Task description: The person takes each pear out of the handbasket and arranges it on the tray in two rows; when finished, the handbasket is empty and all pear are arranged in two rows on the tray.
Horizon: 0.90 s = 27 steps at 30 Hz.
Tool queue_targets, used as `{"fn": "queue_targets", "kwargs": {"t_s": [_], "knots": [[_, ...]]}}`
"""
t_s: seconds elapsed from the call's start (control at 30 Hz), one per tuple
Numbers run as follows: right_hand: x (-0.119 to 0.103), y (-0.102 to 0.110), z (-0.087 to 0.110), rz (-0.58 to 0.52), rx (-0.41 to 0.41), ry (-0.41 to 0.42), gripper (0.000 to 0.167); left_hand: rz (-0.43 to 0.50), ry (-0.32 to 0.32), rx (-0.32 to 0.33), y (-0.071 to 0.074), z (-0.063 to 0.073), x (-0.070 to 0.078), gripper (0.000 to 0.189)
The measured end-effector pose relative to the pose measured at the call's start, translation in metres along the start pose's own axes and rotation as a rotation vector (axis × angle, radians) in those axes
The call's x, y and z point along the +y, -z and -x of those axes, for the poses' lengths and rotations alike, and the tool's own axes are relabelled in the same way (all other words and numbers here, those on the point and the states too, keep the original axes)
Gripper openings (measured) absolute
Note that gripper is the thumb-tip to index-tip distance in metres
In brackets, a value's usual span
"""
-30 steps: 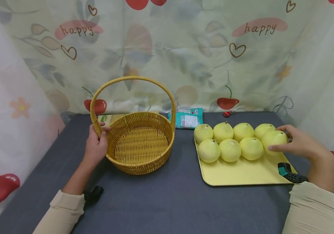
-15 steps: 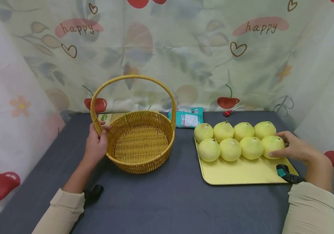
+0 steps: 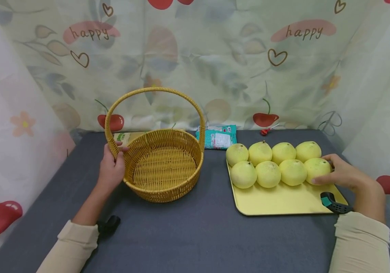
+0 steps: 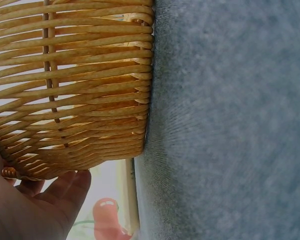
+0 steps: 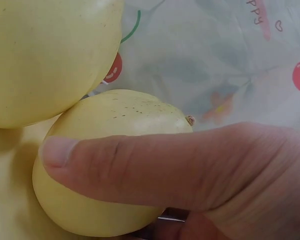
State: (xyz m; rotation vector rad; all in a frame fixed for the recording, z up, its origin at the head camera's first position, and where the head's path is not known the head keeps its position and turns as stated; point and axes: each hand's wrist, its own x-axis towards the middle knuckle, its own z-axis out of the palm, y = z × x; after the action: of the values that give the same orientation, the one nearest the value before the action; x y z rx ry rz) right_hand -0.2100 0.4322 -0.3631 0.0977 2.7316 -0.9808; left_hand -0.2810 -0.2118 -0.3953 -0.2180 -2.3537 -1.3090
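My left hand (image 3: 111, 168) grips the left side of a round golden wicker basket (image 3: 162, 195) where its tall handle meets the rim. The inside of the basket is bare; the left wrist view shows its woven wall (image 4: 90, 85) close up. My right hand (image 3: 350, 174) holds a round pale yellow-green fruit (image 3: 318, 168) at the right end of the front row on a yellow tray (image 3: 280, 203). In the right wrist view the thumb lies across this fruit (image 5: 100, 215), which has a short brown stem; the other fingers are mostly hidden behind it.
Several similar fruits (image 3: 268, 174) stand in two rows on the tray. Behind the basket lie a teal packet (image 3: 219, 137) and a beige packet (image 3: 126, 137). A red wrapped lollipop (image 3: 264, 132) lies near the back edge of the dark tablecloth (image 3: 198, 235). Patterned curtains surround the table.
My right hand has lowered its fruit slightly, down and left, into line with the front row, then stayed nearly still. The left hand and the basket have not moved.
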Motion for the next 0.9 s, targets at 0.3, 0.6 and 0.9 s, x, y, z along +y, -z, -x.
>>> {"fn": "queue_targets", "kwargs": {"t_s": [0.3,0.6,0.9], "knots": [[-0.007,0.001,-0.001,0.068,0.016,0.022,0.101,0.013,0.004,-0.034,0.003,-0.001,-0.001,0.031],[-0.03,0.008,0.005,0.08,0.116,0.088,0.091,0.071,0.036,-0.138,0.012,-0.005,0.003,0.047],[-0.068,0.008,0.01,0.124,0.149,0.16,0.081,0.128,0.034,-0.123,0.03,-0.009,0.026,0.073]]}}
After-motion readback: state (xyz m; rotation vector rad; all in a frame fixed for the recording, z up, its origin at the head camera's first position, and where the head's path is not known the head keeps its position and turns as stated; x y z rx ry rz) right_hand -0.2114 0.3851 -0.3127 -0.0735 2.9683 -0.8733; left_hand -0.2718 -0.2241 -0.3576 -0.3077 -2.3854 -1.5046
